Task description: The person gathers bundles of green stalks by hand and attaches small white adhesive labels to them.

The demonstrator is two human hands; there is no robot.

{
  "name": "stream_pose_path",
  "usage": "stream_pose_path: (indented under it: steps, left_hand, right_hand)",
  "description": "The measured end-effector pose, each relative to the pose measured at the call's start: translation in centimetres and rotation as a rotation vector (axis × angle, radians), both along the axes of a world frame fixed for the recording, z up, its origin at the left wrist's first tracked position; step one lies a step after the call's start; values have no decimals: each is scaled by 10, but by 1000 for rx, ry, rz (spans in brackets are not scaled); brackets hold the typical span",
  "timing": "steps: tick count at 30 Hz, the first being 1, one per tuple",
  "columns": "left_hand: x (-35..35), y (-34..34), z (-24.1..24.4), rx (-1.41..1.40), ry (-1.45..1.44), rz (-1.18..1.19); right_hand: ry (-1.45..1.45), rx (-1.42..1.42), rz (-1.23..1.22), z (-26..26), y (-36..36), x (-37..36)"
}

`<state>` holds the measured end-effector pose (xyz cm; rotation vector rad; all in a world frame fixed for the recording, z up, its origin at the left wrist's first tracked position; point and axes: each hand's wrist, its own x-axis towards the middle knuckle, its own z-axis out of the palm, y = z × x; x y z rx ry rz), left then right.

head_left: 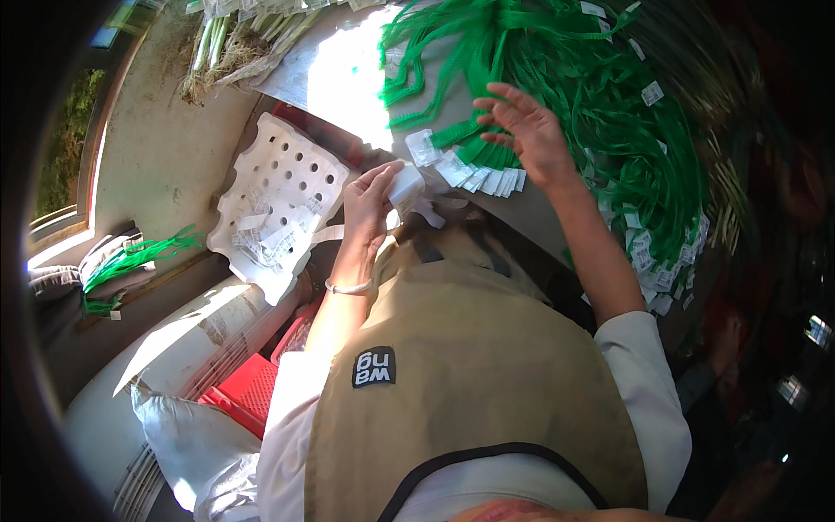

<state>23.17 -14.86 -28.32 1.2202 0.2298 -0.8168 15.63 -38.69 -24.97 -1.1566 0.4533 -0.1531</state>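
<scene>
My left hand (366, 202) grips a roll of white labels (408, 186) in front of my apron. A strip of white backing paper (328, 233) trails from beside that wrist towards a white perforated plastic crate (287, 147). My right hand (522, 130) hovers over the table with its fingers spread and nothing seen in them. Below it lies a fanned row of green mesh net sleeves (466, 134), their ends tagged with white labels (486, 177). A large heap of green netting (607, 124), many pieces also labelled, spreads to the right.
Rooted green stalks (218, 42) lie at the table's far left. Strips of label backing (277, 228) rest in the crate. Red plastic baskets (251, 385) and a white sack (189, 437) stand at my left. More stalks (724, 189) and another person's hand (727, 346) are at right.
</scene>
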Motion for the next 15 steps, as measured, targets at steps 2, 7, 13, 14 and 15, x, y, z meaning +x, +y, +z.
stream_pose_path:
  steps: [2,7,13,14,15]
  left_hand:
    - [4,0,-4,-24,-4,-31]
    - [7,5,-1,66,-79,-50]
    - [16,10,-12,105,-125,-18]
    - [18,13,-13,139,-117,-34]
    - [21,16,-14,172,-109,-50]
  right_hand:
    - [-32,-116,218,-30,60,-13]
    - [-60,-302,152,-59,108,-15]
    - [-79,-593,88,-50,120,-11]
    - [-82,-652,93,-50,121,-11]
    - [-85,-712,98,-51,122,-11]
